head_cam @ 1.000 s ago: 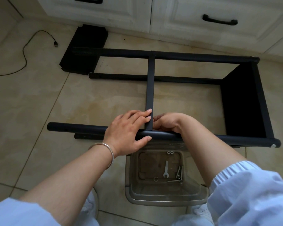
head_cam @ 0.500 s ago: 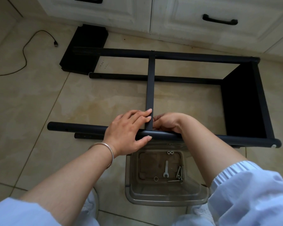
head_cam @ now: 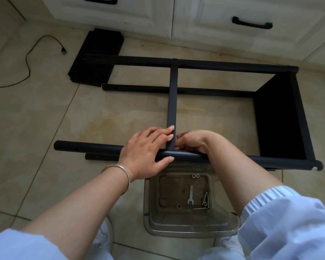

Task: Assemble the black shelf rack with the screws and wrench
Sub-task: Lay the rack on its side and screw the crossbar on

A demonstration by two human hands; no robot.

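Lying sideways, black shelf rack (head_cam: 195, 65) left-to-right.

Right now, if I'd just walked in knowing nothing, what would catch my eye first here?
Probably the two bare hands meeting mid-picture: the left hand grips the near black tube of the shelf frame where the flat crossbar joins it, and the right hand curls at that same joint. Just below sits a clear plastic bin holding a small wrench and loose screws.

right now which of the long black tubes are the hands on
The nearest tube, just above the clear bin. The left hand grips it at the crossbar; the two farther tubes are untouched.
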